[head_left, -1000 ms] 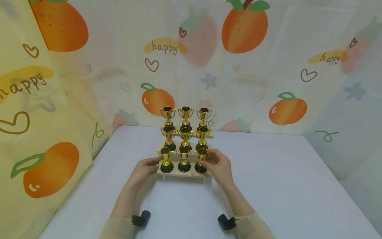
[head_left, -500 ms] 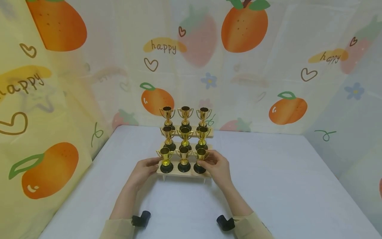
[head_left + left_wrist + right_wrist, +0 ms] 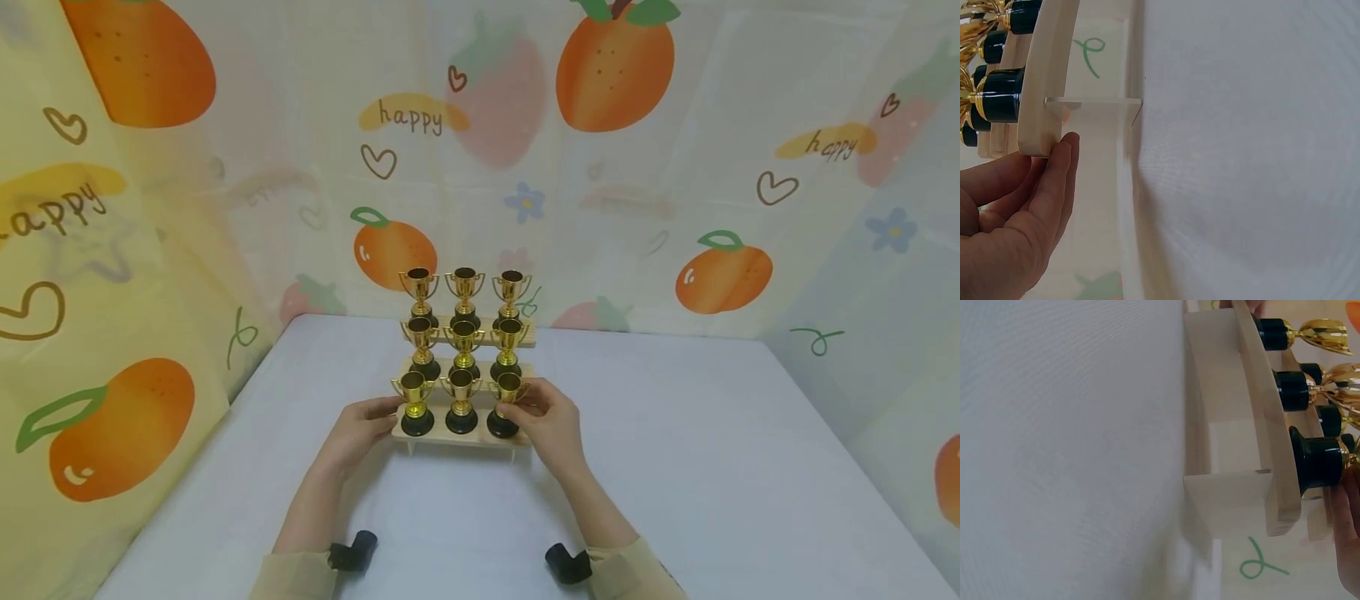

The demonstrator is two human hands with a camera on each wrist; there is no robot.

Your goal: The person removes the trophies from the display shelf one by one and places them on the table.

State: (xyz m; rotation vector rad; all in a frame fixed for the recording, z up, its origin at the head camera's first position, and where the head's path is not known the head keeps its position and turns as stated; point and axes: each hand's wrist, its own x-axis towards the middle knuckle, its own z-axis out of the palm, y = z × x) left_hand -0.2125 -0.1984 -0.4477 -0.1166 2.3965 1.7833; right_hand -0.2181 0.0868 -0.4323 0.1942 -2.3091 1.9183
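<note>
A light wooden three-tier stand bears several small gold trophies on black bases, three on each tier. At the right end of the front tier, my right hand pinches a trophy by its stem, with the thumb in front and fingers behind. In the right wrist view this trophy's black base sits at the board's end, tilted slightly. My left hand holds the left end of the front board. The left wrist view shows its fingers against the board's end and underside, beside the front-left trophy's base.
Clear supports hold the front board above the white-covered table. A fruit-print cloth hangs behind and at the sides. Black devices are strapped at both wrists, over beige sleeves.
The front-right trophy's cup shifts slightly left, then back right, within the right hand's pinch. My left hand keeps its place at the stand's left end. The head view drifts slightly.
</note>
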